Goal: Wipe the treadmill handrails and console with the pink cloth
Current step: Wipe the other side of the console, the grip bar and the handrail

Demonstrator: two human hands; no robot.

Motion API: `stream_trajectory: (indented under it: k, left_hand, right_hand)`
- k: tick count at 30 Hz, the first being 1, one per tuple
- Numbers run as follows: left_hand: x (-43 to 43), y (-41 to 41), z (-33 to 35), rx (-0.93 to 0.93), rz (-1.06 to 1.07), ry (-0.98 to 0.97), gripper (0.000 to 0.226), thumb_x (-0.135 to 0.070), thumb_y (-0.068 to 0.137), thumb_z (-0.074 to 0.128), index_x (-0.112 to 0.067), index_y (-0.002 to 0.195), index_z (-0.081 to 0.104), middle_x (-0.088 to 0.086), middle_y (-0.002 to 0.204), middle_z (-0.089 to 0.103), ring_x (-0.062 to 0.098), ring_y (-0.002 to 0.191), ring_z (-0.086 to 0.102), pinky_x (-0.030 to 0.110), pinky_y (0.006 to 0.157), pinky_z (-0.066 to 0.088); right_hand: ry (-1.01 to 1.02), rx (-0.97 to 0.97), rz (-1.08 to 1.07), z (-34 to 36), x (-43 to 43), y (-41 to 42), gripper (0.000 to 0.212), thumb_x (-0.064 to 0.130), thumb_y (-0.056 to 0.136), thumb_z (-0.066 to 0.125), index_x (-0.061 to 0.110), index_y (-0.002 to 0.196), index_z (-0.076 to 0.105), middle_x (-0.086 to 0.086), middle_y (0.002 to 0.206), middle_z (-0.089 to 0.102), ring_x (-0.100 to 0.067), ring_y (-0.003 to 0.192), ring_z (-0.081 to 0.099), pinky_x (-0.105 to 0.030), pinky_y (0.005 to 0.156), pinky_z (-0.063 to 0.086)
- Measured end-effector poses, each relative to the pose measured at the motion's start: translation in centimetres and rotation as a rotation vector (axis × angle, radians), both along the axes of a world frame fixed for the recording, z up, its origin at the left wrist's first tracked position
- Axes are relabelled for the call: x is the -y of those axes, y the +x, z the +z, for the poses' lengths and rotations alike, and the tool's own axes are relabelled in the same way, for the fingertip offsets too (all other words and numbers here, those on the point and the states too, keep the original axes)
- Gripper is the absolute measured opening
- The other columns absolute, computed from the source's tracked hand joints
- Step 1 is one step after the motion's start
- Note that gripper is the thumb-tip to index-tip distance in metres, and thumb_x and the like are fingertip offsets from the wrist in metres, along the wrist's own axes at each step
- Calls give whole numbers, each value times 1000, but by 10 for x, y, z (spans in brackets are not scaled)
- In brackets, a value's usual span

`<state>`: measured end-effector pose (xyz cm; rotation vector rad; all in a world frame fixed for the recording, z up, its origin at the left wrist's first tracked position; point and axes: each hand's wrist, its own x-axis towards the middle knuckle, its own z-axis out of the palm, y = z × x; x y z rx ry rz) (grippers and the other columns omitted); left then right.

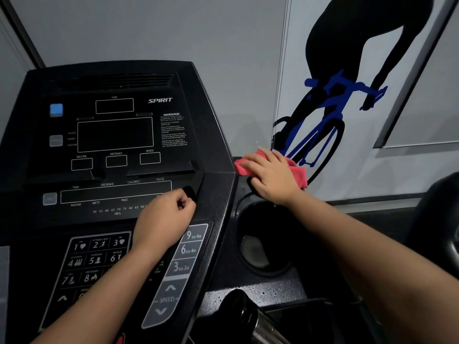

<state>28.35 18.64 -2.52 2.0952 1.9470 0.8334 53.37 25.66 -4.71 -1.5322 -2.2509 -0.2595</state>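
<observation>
The black treadmill console (111,135) fills the left and middle of the view, with dark display windows and a keypad below. My right hand (269,176) lies with fingers spread flat on the crumpled pink cloth (296,173), pressing it onto the console's far right corner above the cup holder (263,239). My left hand (165,218) rests on the console face beside the speed keys (183,259), its fingers curled in with nothing visible in them. The surface near the cup holder is speckled with droplets.
A metal handgrip (263,324) juts out at the bottom middle. A dark curved part (439,219) sits at the right edge. Behind the console is a grey wall with a cyclist graphic panel (347,95).
</observation>
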Motion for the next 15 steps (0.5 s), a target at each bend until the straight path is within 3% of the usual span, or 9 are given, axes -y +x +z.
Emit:
stream_trajectory:
  k: [2, 4, 7, 9, 11, 15]
  left_hand:
    - [1, 0, 1, 1, 0, 8, 23, -29, 89, 49, -20, 69, 55, -5, 59, 55, 11, 59, 52, 28, 49, 33]
    - [3, -2, 1, 9, -7, 13, 24, -29, 90, 49, -20, 68, 55, -4, 58, 55, 10, 57, 51, 27, 48, 32]
    - [2, -1, 2, 28, -10, 18, 25, -31, 90, 50, -20, 68, 55, -4, 58, 55, 9, 56, 52, 27, 49, 34]
    - [1, 0, 2, 16, 3, 17, 24, -31, 89, 50, -19, 69, 55, -4, 59, 55, 8, 57, 51, 27, 49, 35]
    - [0, 0, 2, 7, 10, 14, 24, -32, 89, 50, -18, 70, 55, -3, 60, 55, 8, 58, 51, 27, 50, 35]
    - [0, 0, 3, 9, 14, -2, 25, -32, 90, 49, -18, 71, 55, -3, 60, 55, 9, 59, 51, 28, 53, 37]
  right_hand:
    - [76, -47, -58, -6, 5, 1, 47, 40, 86, 33, 32, 123, 61, 1, 138, 50, -31, 135, 33, -55, 110, 17]
    - [161, -238, -238, -8, 15, -3, 46, 46, 89, 33, 34, 127, 57, -4, 140, 44, -31, 131, 33, -50, 110, 16]
    - [31, -454, -501, -7, 19, -23, 48, 50, 95, 34, 36, 140, 41, -10, 143, 32, -31, 131, 27, -45, 110, 16]
    - [-100, -467, -579, -8, 8, -33, 51, 56, 95, 32, 39, 144, 33, -12, 149, 26, -33, 136, 21, -47, 113, 11]
    - [-190, -488, -639, -1, -11, -36, 52, 61, 93, 30, 41, 141, 37, -11, 150, 28, -38, 136, 23, -52, 114, 8]
    - [-239, -282, -577, 14, -33, -32, 49, 61, 90, 31, 40, 131, 49, -8, 137, 46, -36, 126, 38, -53, 107, 22]
